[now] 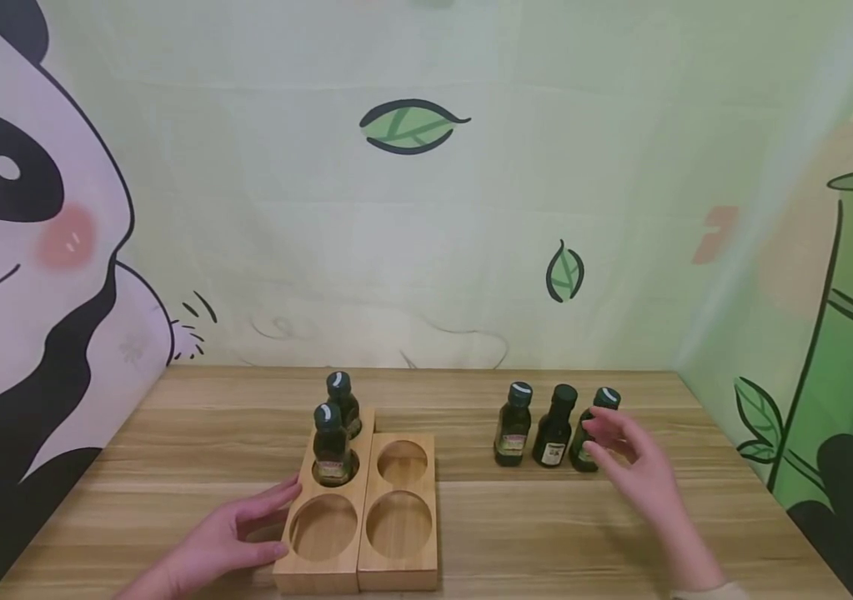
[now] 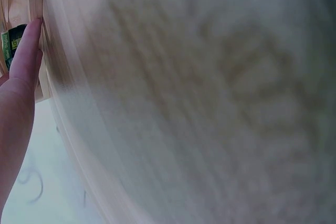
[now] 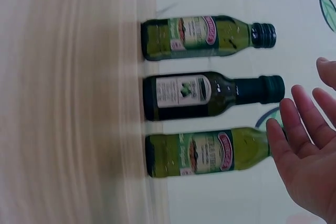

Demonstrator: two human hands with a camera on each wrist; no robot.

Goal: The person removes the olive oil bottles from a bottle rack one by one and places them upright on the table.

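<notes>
Head view: the left hand (image 1: 234, 529) touches the wooden holder (image 1: 321, 575) bearing two bottles (image 1: 332, 446), fingers extended. The right hand (image 1: 644, 471), fingers parted, is at the rightmost bottle (image 1: 584, 458) of three on the table (image 1: 524, 533).

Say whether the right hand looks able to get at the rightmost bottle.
Probably yes: the right hand is empty, fingers open by the rightmost bottle, and nothing blocks the way. The middle bottle, close on its other side, might crowd a grip.

Worktop (image 1: 516, 533): wood-grain surface. Backdrop (image 1: 246, 167): pale green, located behind the worktop. Printed motifs: panda (image 1: 36, 267) at left; larger leaf (image 1: 413, 127) above and left of smaller leaf (image 1: 564, 273); bamboo stalk (image 1: 850, 342) at right.
</notes>
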